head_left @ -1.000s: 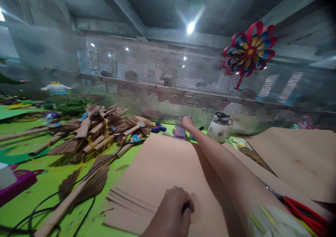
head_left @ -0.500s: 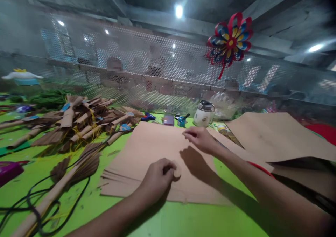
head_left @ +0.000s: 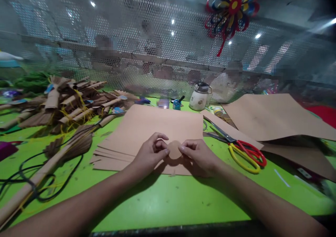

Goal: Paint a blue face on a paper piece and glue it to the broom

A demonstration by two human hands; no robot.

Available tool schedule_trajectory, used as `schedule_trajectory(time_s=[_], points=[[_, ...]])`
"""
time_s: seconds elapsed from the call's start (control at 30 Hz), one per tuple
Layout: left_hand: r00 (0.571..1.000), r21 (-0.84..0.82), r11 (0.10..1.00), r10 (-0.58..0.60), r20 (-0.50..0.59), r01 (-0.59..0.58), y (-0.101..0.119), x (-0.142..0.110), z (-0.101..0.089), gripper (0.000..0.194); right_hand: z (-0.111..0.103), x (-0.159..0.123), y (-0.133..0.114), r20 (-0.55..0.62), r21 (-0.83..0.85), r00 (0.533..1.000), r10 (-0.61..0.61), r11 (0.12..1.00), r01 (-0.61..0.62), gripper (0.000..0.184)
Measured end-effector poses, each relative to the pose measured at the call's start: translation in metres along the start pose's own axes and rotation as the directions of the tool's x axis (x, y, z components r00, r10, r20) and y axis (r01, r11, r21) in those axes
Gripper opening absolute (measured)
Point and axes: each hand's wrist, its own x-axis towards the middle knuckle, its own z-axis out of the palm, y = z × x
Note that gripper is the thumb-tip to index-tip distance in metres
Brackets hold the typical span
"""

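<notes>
Disc (head_left: 174, 151): held by opposite edges, probably leaves its face clear
Left hand (head_left: 148, 153): loose half-curled pinch
Right hand (head_left: 201, 155): pretty snug pinch

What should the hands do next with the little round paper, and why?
I'd probably lay the paper disc flat on the brown sheets: the left hand and right hand have their fingertips at its opposite edges, and the sheets are spread right beneath it.
</notes>
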Motion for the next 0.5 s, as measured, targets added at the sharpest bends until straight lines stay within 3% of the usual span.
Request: schedule_trajectory(time_s=[0.27,0.5], points=[[0.994,-0.124,0.987,-0.109,-0.018,0.105,-0.002,-0.001,-0.002,0.035,0.005,-0.009,-0.003,0.091,0.093,0.983,0.161,0.981,-0.170,0.046],[0.976,-0.180,0.963,-0.181,0.121,0.201,-0.002,-0.005,0.002,0.039,0.005,-0.013,-0.003,0.101,0.172,0.975,0.196,0.962,-0.211,0.043]])
